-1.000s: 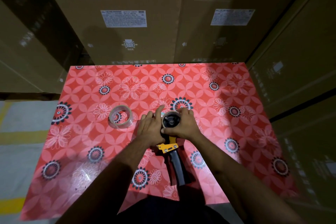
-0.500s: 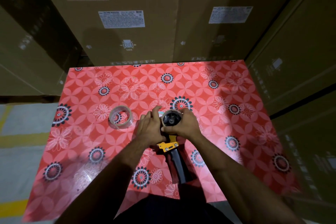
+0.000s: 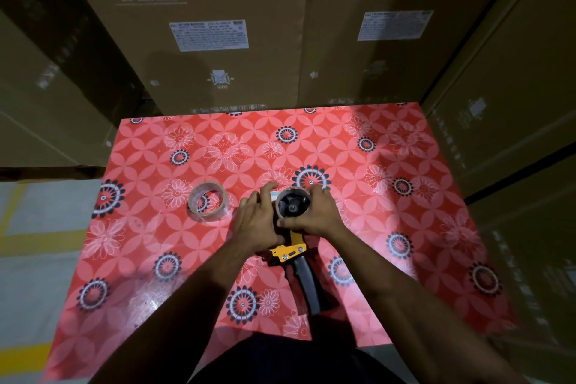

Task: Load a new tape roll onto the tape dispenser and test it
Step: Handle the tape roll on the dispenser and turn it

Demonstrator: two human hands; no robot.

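A tape dispenser (image 3: 293,246) lies on its side near the centre of the frame, its yellow metal body toward the hands and its black handle pointing down toward the lower edge. On its black hub sits a brown cardboard core (image 3: 293,201); how much tape is left on it cannot be told. The right hand (image 3: 314,215) curls over this core from the right, thumb along its lower edge and fingertips at its upper rim, gripping it. The left hand (image 3: 257,221) lies against the dispenser's left side with fingers loosely spread and pointing up the frame, thumb tucked near the yellow body; whether it actually clamps the dispenser cannot be told.

Left of the hands, just apart from the left fingers, a clear tape roll (image 3: 207,203) lies flat on the table, the pattern showing through its open middle.

The table (image 3: 389,227) is covered with a glossy red cloth printed with pale petal lattices and black-and-white flower medallions. Tall cardboard boxes (image 3: 218,25) printed "WASHING MACHINE", with white labels, stand behind the far edge in the upper half of the frame, and more cartons close in the right side. At left, a grey floor (image 3: 34,259) with yellow lines shows.
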